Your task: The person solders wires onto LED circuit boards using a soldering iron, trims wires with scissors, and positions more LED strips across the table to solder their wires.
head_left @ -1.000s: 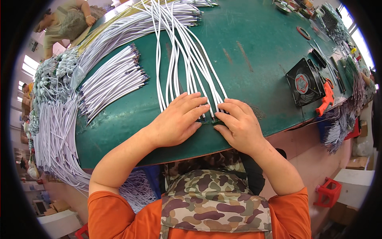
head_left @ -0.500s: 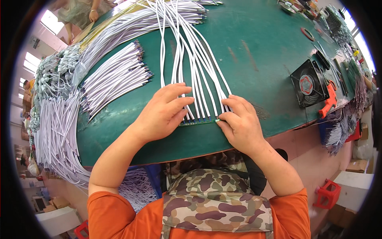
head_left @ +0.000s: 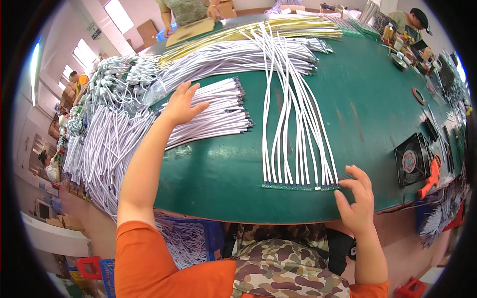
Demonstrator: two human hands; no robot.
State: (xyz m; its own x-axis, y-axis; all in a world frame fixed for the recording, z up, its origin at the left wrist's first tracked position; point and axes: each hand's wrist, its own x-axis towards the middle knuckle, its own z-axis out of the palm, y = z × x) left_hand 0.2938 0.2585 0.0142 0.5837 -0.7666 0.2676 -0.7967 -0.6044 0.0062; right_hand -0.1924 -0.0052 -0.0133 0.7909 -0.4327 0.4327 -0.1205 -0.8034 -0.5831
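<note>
My left hand [head_left: 185, 106] reaches over the left part of a stack of short white cables [head_left: 221, 107] with dark tips, its fingers spread and nothing in them. My right hand [head_left: 358, 201] is beside the right end of a narrow green circuit strip [head_left: 293, 187], thumb and fingers apart, holding nothing. White cables [head_left: 298, 134] run away from that strip in a loose row. Their near ends meet the strip, and their far ends cross over a long pile of white cables [head_left: 218, 60].
Yellow cables [head_left: 303, 26] lie farther back. Hanging white cables [head_left: 114, 141] cover the left table edge. At right are a black fan [head_left: 411, 160], an orange-red tool [head_left: 431, 177] and a tape roll [head_left: 418, 96]. A blue crate [head_left: 214, 236] stands below. Other people work across the table.
My left hand has left the strip and moved left to the cable stack. My right hand has drawn slightly off the strip's right end. The view has shifted left and up.
</note>
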